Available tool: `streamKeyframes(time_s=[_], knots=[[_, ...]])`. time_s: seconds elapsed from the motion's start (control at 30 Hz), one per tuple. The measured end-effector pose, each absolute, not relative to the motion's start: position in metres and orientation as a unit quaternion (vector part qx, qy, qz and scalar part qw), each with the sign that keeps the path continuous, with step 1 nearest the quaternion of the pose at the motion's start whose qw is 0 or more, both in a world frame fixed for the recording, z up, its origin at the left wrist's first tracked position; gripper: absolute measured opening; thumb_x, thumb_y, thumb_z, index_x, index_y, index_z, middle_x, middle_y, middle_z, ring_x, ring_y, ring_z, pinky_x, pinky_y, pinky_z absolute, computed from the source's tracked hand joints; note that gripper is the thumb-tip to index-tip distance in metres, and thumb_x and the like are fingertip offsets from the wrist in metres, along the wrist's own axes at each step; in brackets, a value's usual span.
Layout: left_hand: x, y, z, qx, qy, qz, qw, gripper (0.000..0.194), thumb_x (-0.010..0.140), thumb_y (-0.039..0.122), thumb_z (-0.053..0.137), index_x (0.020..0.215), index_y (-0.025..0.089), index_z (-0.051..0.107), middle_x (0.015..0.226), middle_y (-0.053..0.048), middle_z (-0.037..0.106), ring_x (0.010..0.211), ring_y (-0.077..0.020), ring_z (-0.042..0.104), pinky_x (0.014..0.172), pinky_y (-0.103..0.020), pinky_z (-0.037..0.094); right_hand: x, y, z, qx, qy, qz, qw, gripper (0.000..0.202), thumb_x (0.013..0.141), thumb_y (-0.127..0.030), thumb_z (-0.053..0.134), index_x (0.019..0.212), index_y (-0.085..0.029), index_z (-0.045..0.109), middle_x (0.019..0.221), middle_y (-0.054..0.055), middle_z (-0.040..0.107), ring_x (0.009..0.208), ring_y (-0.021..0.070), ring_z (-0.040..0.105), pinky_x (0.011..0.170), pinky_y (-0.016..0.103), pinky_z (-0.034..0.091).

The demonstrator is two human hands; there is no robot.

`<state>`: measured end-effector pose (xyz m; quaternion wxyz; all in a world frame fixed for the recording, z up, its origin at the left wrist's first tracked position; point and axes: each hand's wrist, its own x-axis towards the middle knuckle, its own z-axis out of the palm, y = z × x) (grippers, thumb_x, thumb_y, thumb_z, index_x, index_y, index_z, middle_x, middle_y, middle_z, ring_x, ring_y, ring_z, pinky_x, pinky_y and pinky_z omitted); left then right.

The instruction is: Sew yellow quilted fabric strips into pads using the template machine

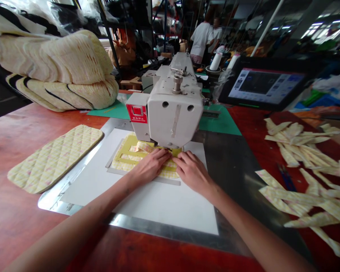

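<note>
Under the white head of a sewing machine (175,109) lies a quilted yellow checked fabric piece (121,164), with a yellow slotted template (127,145) over it. A short fabric strip (143,146) loops up from a slot. My left hand (151,165) rests on the template, its fingers together and bent down at the strip's end near the needle area. From the other side my right hand (193,172) reaches in, thumb and fingers drawn together at the template's right part. What its fingertips pinch is hidden. The needle cannot be made out.
A white sheet (170,207) lies beneath the work. Left are a quilted pad (56,158) and a tall stack of quilted pieces (65,56). Right are loose fabric strips (300,196), blue-handled snips (286,177) and a screen (266,85). People (202,37) stand behind.
</note>
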<state>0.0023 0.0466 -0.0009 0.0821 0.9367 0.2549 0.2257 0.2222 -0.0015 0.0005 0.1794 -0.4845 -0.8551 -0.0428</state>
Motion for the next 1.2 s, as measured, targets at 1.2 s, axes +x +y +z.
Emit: streamKeyframes(time_s=[1.2], knots=[[0.009,0.035,0.0,0.859,0.349,0.346,0.142,0.029,0.089,0.012,0.053,0.113,0.012,0.068,0.112,-0.012,0.069,0.1,-0.0217,0.068,0.091,-0.034,0.056,0.241,0.005,-0.006,-0.476,-0.844,-0.11,0.222,0.036,0.096,-0.017,0.052,0.127,-0.025,0.069,0.096,0.008,0.057,0.094,0.0156,0.048,0.088,0.03,0.044]])
